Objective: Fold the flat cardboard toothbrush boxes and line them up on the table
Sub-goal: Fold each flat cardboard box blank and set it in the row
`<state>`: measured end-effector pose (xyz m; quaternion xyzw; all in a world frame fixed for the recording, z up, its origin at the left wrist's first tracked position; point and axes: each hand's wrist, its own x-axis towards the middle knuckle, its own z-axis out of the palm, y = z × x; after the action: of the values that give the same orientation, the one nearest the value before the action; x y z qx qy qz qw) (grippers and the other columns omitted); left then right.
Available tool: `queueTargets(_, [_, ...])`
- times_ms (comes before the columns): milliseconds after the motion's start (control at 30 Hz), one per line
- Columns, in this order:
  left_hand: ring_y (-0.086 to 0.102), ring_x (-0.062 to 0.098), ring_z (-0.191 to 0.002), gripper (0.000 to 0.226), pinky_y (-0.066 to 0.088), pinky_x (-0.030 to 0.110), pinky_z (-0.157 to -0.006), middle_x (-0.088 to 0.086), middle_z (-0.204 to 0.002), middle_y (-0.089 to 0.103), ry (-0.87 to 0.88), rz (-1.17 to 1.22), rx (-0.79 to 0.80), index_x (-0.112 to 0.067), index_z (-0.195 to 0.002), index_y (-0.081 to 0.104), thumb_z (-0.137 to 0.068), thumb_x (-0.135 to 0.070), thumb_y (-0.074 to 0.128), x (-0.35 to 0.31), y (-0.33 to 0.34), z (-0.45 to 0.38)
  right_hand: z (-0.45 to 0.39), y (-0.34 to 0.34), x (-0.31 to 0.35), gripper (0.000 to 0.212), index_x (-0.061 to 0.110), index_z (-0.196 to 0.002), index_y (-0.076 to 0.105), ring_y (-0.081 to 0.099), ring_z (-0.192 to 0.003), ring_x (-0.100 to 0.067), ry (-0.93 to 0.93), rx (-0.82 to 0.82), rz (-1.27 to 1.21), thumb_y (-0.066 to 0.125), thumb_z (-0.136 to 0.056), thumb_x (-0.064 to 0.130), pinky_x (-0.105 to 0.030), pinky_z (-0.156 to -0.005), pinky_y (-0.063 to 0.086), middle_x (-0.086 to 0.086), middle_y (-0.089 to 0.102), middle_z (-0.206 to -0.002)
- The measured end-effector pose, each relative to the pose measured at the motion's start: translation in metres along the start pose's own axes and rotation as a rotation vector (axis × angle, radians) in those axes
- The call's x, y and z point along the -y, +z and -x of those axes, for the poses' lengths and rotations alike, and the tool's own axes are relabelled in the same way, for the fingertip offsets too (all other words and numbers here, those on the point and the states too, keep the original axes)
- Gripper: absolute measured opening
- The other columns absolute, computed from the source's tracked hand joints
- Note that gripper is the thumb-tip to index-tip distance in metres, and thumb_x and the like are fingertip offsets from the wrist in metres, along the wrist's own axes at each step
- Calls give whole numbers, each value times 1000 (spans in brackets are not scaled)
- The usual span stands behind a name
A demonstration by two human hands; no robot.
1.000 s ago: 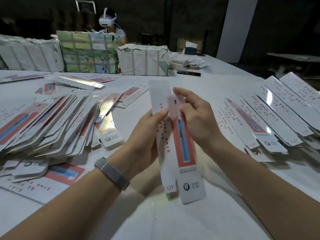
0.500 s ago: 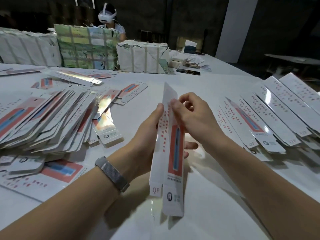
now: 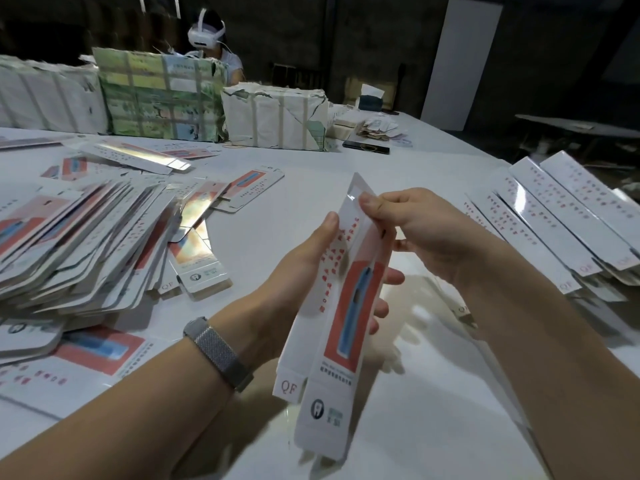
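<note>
Head | white table (image 3: pixel 433 393), dark room | left hand (image 3: pixel 304 271), right hand (image 3: pixel 426 233) grip box (image 3: pixel 341 306)

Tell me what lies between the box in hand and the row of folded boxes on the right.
Nothing visible does. The box, held by the left hand and right hand, hangs above bare table; only the right forearm crosses toward the row of folded boxes.

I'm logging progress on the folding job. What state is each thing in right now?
Box in hand: partly folded, held upright off the table.
Left hand: grips the box.
Right hand: pinches its top.
Pile of flat boxes: unfolded, heaped.
Row of boxes: folded, lined up.
</note>
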<state>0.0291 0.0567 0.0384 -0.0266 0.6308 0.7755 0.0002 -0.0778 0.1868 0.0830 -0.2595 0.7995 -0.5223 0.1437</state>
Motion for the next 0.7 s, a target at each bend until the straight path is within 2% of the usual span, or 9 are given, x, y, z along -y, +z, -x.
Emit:
queueTargets(100, [72, 20, -55, 53, 55, 24, -46, 1, -71, 76, -12, 21, 81, -24, -76, 77, -85, -60, 39, -3, -5, -1, 2, -3, 2, 46, -3, -102, 72, 62, -109, -37, -20, 5, -14, 58, -96, 41, -47, -101, 44, -23, 69, -110])
queueTargets(167, [73, 19, -59, 50, 57, 24, -50, 0, -74, 77, -11, 14, 171, -33, -70, 80, -80, -62, 39, -5, -10, -1, 2, -5, 2, 48, -4, -103, 71, 59, -111, -38, -30, 20, -30, 58, -95, 41, -47, -101, 41, -24, 66, -113])
queueTargets(233, [73, 19, -58, 54, 57, 25, -52, 2, -75, 76, -15, 44, 195, -26, -77, 80, -80, -61, 39, -5, -12, -1, 1, -3, 1, 50, -4, -105, 71, 63, -107, -34, -25, 28, -56, 58, -94, 43, -47, -100, 42, -22, 67, -112])
queueTargets(333, [69, 26, -64, 66, 57, 34, -57, 11, -93, 73, -41, 124, 189, -12, -120, 62, -88, -66, 41, 2, -13, -1, -2, 4, -4, 54, -3, -103, 71, 62, -107, -26, -19, 6, -81, 59, -92, 48, -44, -95, 47, -15, 71, -108])
queueTargets(400, [63, 26, -60, 71, 55, 34, -55, 13, -92, 69, -32, 134, 87, -12, -134, 49, -88, -65, 45, 7, -14, -3, -3, 9, -4, 47, 5, -94, 75, 60, -102, -14, -22, -9, -117, 60, -91, 49, -35, -81, 46, -1, 75, -97])
queueTargets(500, [61, 25, -57, 72, 56, 33, -53, 11, -86, 68, -11, 147, 41, -16, -138, 41, -83, -62, 48, 9, -12, -5, -5, 12, -6, 41, 8, -79, 75, 60, -80, 1, -66, -74, -164, 63, -91, 45, -29, -75, 41, 10, 72, -77])
queueTargets(567, [65, 24, -66, 69, 57, 33, -58, 11, -92, 69, -29, 166, 101, -17, -139, 43, -86, -62, 46, 8, -9, -5, -6, 15, -9, 44, -1, -80, 70, 60, -69, 2, -122, -143, -172, 65, -92, 41, -29, -76, 41, -1, 68, -79])
queueTargets(633, [70, 22, -77, 67, 59, 30, -66, 9, -99, 74, -44, 92, 125, -20, -137, 46, -90, -67, 42, 7, -7, -4, -6, 21, -11, 49, -8, -79, 63, 60, -72, -4, -149, -209, -164, 67, -91, 39, -26, -74, 44, -5, 62, -88])
queueTargets(700, [73, 18, -83, 67, 58, 26, -69, 5, -103, 75, -2, -7, 127, -25, -137, 42, -86, -67, 51, 5, -4, -4, -8, 24, -13, 45, 1, -66, 58, 60, -70, -4, -167, -264, -153, 71, -89, 37, -21, -68, 50, -2, 58, -92])
